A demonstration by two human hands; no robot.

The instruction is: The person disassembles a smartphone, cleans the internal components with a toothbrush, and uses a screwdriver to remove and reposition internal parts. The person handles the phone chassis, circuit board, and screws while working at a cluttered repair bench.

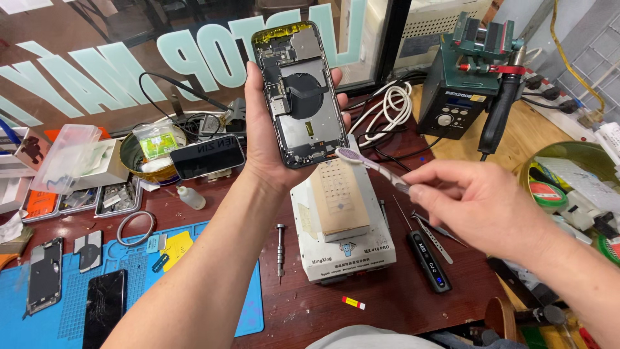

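- Head view: we see the left hand [271, 139] raised above the back-centre of the worktop [400, 300], fingers wrapped round the edges of an opened phone [300, 94], w/ thumb on its left edge and fingertips showing on the right edge.
- Phone is upright, innards facing us: dark round coil mid-body, yellow-tinted strip at top, small boards and flex cables around it.
- Right hand [481, 207] sits over the right-centre of the worktop, thumb and forefinger pinched on a thin pale pry tool [371, 165]; its rounded tip is just beside the phone's lower right corner. We can't tell if the tip touches the phone.
- Below the phone, approx. centre of the worktop: a white heating-plate unit [339, 226] w/ a tan pad on top.
- Just left of that unit lies a small screwdriver [280, 249]; right of it a black pen-like tool [429, 262] and tweezers [439, 236].
- Front-left corner: blue work mat [145, 258] carrying a cracked black screen [103, 304], another phone frame [44, 274] and small parts.
- Left edge: parts trays [81, 199], clear plastic box [64, 155], a round dish [152, 158] w/ a small bag in it, and a dark phone [206, 157] leaning beside it.
- Back-right: green soldering station [462, 97] w/ black hot-air handle [500, 116]; coiled white cable [394, 106] next to it.
- Right edge: bowl [575, 155] holding tape rolls and odd bits.
- Near the front edge: a small red-yellow sticker [353, 302].
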